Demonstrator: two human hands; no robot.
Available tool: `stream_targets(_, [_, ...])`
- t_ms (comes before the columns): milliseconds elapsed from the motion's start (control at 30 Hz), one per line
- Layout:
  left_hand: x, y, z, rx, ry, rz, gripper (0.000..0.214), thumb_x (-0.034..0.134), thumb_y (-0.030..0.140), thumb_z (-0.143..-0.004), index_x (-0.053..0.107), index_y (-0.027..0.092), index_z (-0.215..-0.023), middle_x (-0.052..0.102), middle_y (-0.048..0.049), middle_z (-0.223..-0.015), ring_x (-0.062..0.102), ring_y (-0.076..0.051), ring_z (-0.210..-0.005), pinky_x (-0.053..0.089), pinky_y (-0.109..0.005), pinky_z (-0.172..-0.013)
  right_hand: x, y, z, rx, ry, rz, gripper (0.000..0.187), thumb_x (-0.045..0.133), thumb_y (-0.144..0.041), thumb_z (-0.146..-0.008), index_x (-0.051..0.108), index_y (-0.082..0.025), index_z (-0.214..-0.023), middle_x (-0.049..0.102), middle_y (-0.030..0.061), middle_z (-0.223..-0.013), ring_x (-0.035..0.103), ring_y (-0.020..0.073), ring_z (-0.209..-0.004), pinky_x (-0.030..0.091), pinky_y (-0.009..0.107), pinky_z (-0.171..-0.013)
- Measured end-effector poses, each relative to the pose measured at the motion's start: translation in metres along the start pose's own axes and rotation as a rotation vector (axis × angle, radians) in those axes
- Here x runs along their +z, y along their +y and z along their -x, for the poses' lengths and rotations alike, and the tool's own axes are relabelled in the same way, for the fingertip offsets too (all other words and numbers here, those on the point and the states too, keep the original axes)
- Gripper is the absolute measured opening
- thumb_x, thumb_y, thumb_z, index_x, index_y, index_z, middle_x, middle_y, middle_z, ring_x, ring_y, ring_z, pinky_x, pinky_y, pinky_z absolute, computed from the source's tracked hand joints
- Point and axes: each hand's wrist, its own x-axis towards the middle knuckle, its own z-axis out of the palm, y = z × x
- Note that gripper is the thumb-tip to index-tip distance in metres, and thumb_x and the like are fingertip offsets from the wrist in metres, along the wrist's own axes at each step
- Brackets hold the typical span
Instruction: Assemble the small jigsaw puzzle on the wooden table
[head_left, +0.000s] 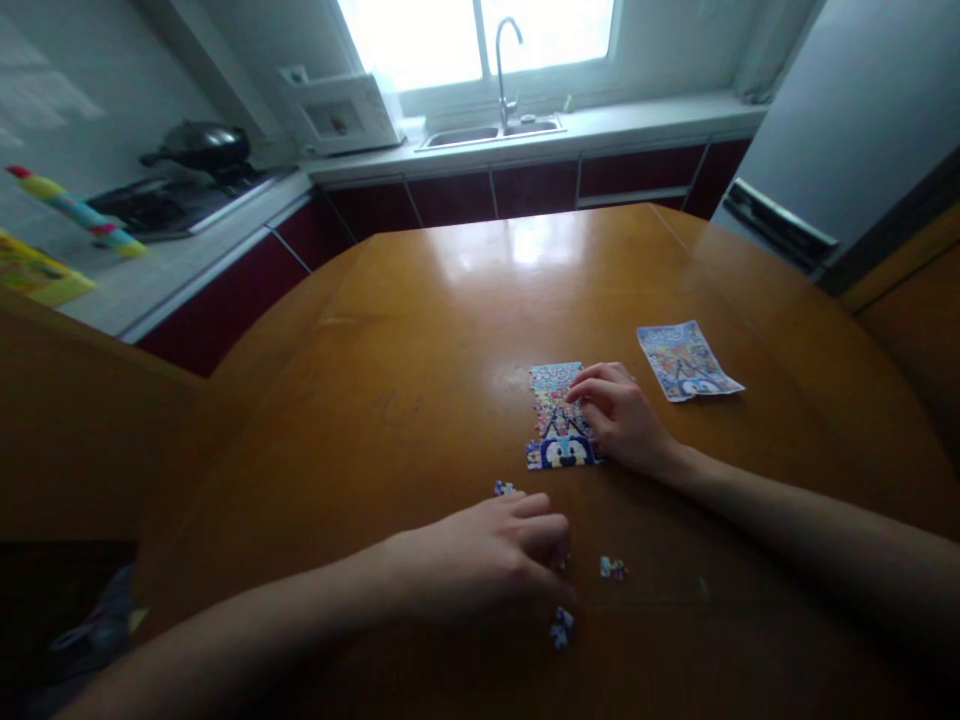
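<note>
A partly assembled colourful jigsaw puzzle [556,415] lies on the wooden table [420,340]. My right hand [619,415] rests on its right edge, fingers bent and pressing on the pieces. My left hand [487,560] lies palm down nearer to me, fingers curled over loose pieces. Loose puzzle pieces lie around it: one [504,489] above the hand, one [612,568] to its right, one [561,628] below the fingertips. A printed reference picture [686,360] lies to the right of the puzzle.
Beyond the table runs a kitchen counter with a sink and tap [504,100], a microwave [341,115] and a stove with a wok [202,148]. A grey fridge [847,130] stands at the right. A wooden chair back [75,430] is at the left.
</note>
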Motion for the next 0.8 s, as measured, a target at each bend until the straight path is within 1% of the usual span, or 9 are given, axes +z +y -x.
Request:
stream_targets(100, [0.007, 0.002, -0.003, 0.03, -0.011, -0.049, 0.022, 0.058, 0.026, -0.099, 0.071, 0.034, -0.115, 0.059, -0.0045, -0.1, 0.048, -0.018, -0.087, 0.037, -0.033, -0.076, 0.0, 0.001, 0.0, -0.005, 0.003, 0.002, 0.021, 0.058, -0.008, -0.084, 0.071, -0.024, -0.083, 0.069, 0.0051, -0.1, 0.057, 0.0267, -0.106, 0.04, 0.049, -0.094])
stream_targets(200, [0.008, 0.0, -0.006, 0.067, -0.007, -0.097, 0.021, 0.06, 0.027, -0.098, 0.073, 0.035, -0.112, 0.058, -0.0049, -0.098, 0.047, -0.02, -0.087, 0.035, -0.035, -0.074, 0.0, 0.001, 0.0, -0.008, 0.007, 0.001, 0.021, 0.058, -0.008, -0.084, 0.072, -0.024, -0.083, 0.069, 0.0055, -0.101, 0.057, 0.0266, -0.106, 0.04, 0.048, -0.095])
stream_targets(300, [0.006, -0.002, -0.006, 0.105, 0.001, -0.123, 0.014, 0.064, 0.027, -0.096, 0.075, 0.032, -0.104, 0.058, -0.0052, -0.099, 0.047, -0.02, -0.088, 0.035, -0.035, -0.074, -0.001, 0.001, 0.0, -0.003, 0.003, 0.0, 0.021, 0.058, -0.009, -0.084, 0.072, -0.024, -0.084, 0.069, 0.0055, -0.101, 0.057, 0.0266, -0.106, 0.04, 0.048, -0.095])
stream_targets(467, [0.008, -0.008, -0.007, 0.156, 0.032, -0.135, 0.003, 0.07, 0.027, -0.092, 0.073, 0.026, -0.093, 0.061, -0.0048, -0.099, 0.048, -0.02, -0.088, 0.038, -0.034, -0.074, 0.0, 0.001, 0.0, 0.008, -0.006, 0.008, 0.022, 0.057, -0.009, -0.084, 0.072, -0.025, -0.084, 0.069, 0.0052, -0.102, 0.057, 0.0268, -0.107, 0.039, 0.048, -0.094])
stream_targets(600, [0.011, -0.012, -0.007, 0.169, 0.049, -0.116, 0.013, 0.078, 0.033, -0.085, 0.07, 0.022, -0.084, 0.062, -0.0046, -0.098, 0.05, -0.02, -0.089, 0.041, -0.034, -0.076, -0.001, 0.0, 0.0, 0.013, -0.009, 0.004, 0.022, 0.056, -0.01, -0.085, 0.072, -0.025, -0.083, 0.07, 0.0055, -0.102, 0.057, 0.0274, -0.106, 0.039, 0.049, -0.094])
stream_targets(700, [0.006, -0.017, -0.004, 0.115, 0.112, -0.061, 0.015, 0.08, 0.035, -0.082, 0.071, 0.024, -0.087, 0.062, -0.004, -0.095, 0.051, -0.02, -0.09, 0.043, -0.033, -0.081, -0.001, -0.001, -0.001, 0.01, -0.008, -0.005, 0.021, 0.057, -0.011, -0.085, 0.072, -0.025, -0.083, 0.07, 0.0057, -0.101, 0.057, 0.0276, -0.106, 0.04, 0.049, -0.093])
stream_targets(800, [-0.006, -0.028, 0.0, 0.026, 0.244, -0.043, 0.013, 0.076, 0.036, -0.085, 0.072, 0.024, -0.09, 0.062, -0.0045, -0.094, 0.05, -0.02, -0.092, 0.044, -0.032, -0.083, 0.0, -0.002, -0.001, 0.009, -0.004, -0.005, 0.021, 0.056, -0.011, -0.085, 0.072, -0.025, -0.083, 0.069, 0.0058, -0.1, 0.056, 0.0274, -0.105, 0.04, 0.049, -0.093])
